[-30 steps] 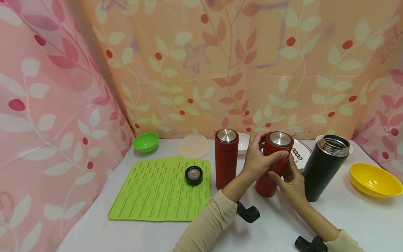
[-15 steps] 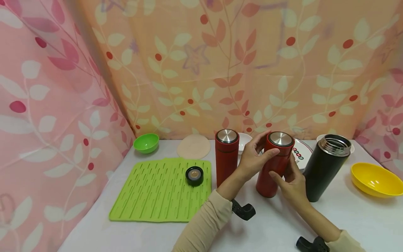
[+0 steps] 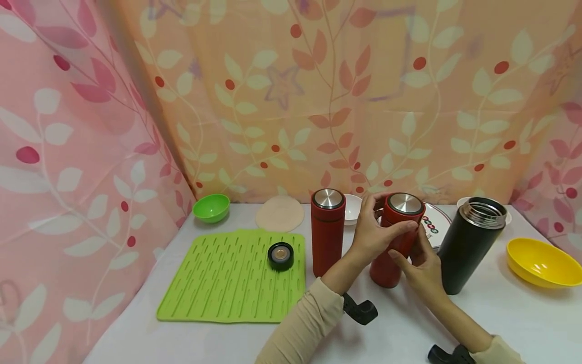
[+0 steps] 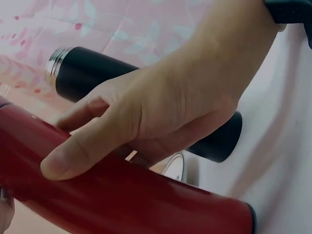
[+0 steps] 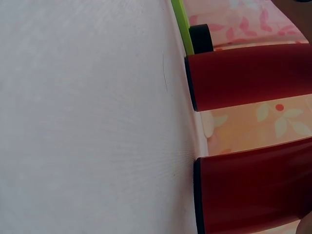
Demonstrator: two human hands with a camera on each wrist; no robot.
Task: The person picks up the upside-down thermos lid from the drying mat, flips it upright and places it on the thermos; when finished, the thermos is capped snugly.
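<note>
I log the tilted red flask (image 3: 394,242) first: matte red cylinder, brushed steel disc on its red cap, black ring at the base. Its long axis leans, cap end tipped toward the black flask (image 3: 468,247), base on the white desk (image 3: 191,338). It stands between the second red flask (image 3: 326,232) and the black flask, just beside each.

Left hand (image 3: 375,233): fingers and thumb curled round the upper part of the tilted red flask, thumb lying across its front; the left wrist view confirms the thumb pressed on the red wall. Right hand (image 3: 420,265): fingers wrapped on the far side of the same flask's body, lower down; grasping it.

The second red flask stands upright, capped, on the side of the tilted red flask away from the black flask. The black flask is upright, uncapped, steel threads showing. Behind the tilted red flask I see a white bowl (image 3: 352,208) and a patterned plate (image 3: 434,225). Beyond the second red flask lies a green mat (image 3: 227,278) carrying a black lid (image 3: 280,255); a green bowl (image 3: 211,208) and a beige disc (image 3: 280,214) sit behind the mat. A yellow bowl (image 3: 541,263) lies beyond the black flask.
</note>
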